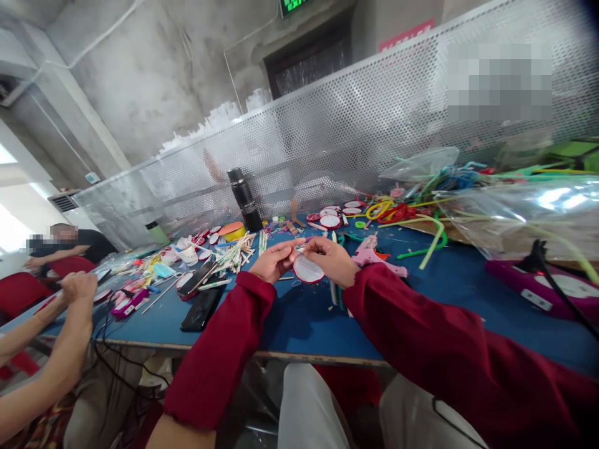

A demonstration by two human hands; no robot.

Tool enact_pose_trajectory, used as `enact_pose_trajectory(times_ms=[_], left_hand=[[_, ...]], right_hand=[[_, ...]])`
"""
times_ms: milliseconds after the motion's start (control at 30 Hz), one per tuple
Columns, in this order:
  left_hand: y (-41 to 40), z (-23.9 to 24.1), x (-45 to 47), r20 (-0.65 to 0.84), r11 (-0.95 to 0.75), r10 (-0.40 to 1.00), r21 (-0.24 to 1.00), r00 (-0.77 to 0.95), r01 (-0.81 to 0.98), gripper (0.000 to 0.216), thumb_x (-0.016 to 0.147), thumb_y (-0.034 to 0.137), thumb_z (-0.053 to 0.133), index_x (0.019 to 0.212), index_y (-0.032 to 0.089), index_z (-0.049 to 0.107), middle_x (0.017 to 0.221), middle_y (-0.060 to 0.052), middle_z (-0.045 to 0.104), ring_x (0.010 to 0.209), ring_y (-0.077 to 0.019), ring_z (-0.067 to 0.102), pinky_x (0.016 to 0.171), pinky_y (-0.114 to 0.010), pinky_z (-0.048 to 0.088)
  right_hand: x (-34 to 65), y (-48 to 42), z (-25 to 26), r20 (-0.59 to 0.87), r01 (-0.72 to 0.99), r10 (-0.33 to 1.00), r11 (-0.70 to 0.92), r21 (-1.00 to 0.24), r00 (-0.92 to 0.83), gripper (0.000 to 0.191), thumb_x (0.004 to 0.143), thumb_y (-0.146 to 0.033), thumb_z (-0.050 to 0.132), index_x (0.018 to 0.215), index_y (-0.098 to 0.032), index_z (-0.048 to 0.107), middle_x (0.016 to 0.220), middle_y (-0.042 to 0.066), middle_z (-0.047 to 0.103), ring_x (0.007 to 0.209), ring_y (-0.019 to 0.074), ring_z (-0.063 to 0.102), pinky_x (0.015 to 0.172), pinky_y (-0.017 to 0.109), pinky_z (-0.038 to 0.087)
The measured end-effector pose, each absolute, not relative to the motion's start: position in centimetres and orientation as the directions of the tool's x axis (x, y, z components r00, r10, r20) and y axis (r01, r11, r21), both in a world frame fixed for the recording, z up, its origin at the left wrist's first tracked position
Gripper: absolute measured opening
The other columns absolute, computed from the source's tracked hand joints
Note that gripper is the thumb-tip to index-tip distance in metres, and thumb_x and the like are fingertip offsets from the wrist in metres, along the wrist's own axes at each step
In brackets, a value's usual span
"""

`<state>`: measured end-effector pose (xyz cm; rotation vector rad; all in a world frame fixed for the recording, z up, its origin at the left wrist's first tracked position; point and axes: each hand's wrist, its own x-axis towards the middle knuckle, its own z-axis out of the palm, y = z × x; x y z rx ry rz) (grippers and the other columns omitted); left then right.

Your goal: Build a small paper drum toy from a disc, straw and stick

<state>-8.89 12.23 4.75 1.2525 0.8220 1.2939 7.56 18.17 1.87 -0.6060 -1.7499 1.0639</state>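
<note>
Both my hands meet over the blue table (299, 315), in dark red sleeves. My left hand (276, 259) is closed in a pinch at the top edge of a small white disc with a red rim (306, 269). My right hand (333, 258) grips the same disc from the right side, fingers curled round it. The disc is held just above the table, tilted toward me. What my fingertips pinch at its upper edge is too small to make out.
A pink glue gun (374, 257) lies right of my hands. More red-rimmed discs (330, 220), wooden sticks (238, 252), two phones (202, 307), a black flask (244, 198) and coloured pipe cleaners (402, 212) litter the table. Another person's arms (60, 324) work at the left. A perforated metal screen (374, 118) backs the table.
</note>
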Motion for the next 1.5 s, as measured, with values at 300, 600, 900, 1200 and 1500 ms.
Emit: enact_pose_trajectory(times_ms=[300, 600, 900, 1200, 1500], left_hand=[[12.5, 4.8, -10.2, 0.164, -0.163, 0.987, 0.984, 0.001, 0.074, 0.073, 0.065, 0.047, 0.08, 0.13, 0.017, 0.062, 0.043, 0.007, 0.046, 0.037, -0.0039, 0.033, 0.04, -0.019, 0.016], [12.7, 4.3, -9.8, 0.087, -0.091, 0.995, 0.992, 0.05, 0.091, 0.06, 0.057, 0.045, 0.086, 0.108, 0.015, 0.074, 0.069, -0.002, 0.066, 0.055, -0.0087, 0.054, 0.055, -0.022, 0.042], [12.7, 4.3, -9.3, 0.168, -0.169, 0.986, 0.975, 0.021, 0.145, 0.054, 0.054, 0.039, 0.088, 0.102, 0.016, 0.076, 0.076, -0.005, 0.069, 0.062, -0.013, 0.057, 0.058, -0.025, 0.045], [12.7, 3.9, -8.9, 0.193, -0.19, 0.981, 0.963, 0.002, 0.19, 0.065, 0.055, 0.045, 0.087, 0.109, 0.012, 0.073, 0.083, -0.008, 0.071, 0.067, -0.0155, 0.06, 0.062, -0.027, 0.047], [12.6, 4.0, -8.5, 0.278, -0.262, 0.959, 0.941, -0.048, 0.213, 0.063, 0.06, 0.048, 0.083, 0.112, 0.014, 0.073, 0.085, -0.008, 0.073, 0.072, -0.0175, 0.063, 0.065, -0.029, 0.05]], right_hand=[[8.1, 18.4, 2.7, 0.492, -0.096, 0.796, 0.492, -0.865, -0.352, 0.024, 0.076, -0.037, 0.062, 0.094, -0.021, 0.06, 0.077, 0.001, 0.064, 0.071, 0.0159, 0.06, 0.066, 0.031, 0.049], [8.3, 18.0, 2.5, 0.575, 0.023, 0.743, 0.618, -0.786, -0.343, 0.016, 0.082, -0.034, 0.059, 0.092, -0.022, 0.058, 0.075, 0.001, 0.061, 0.066, 0.0166, 0.058, 0.062, 0.031, 0.046], [8.6, 17.0, 3.1, 0.625, 0.159, 0.709, 0.693, -0.703, -0.326, 0.015, 0.086, -0.026, 0.049, 0.096, -0.022, 0.059, 0.07, -0.001, 0.055, 0.062, 0.0153, 0.051, 0.059, 0.029, 0.04], [8.6, 17.2, 2.8, 0.661, 0.183, 0.676, 0.731, -0.658, -0.326, 0.019, 0.088, -0.022, 0.045, 0.098, -0.021, 0.062, 0.085, 0.003, 0.067, 0.078, 0.018, 0.06, 0.071, 0.031, 0.045], [8.7, 16.8, 3.2, 0.66, 0.222, 0.656, 0.75, -0.623, -0.366, 0.028, 0.092, -0.02, 0.039, 0.109, -0.021, 0.061, 0.105, 0.007, 0.069, 0.098, 0.0211, 0.063, 0.087, 0.035, 0.047]])
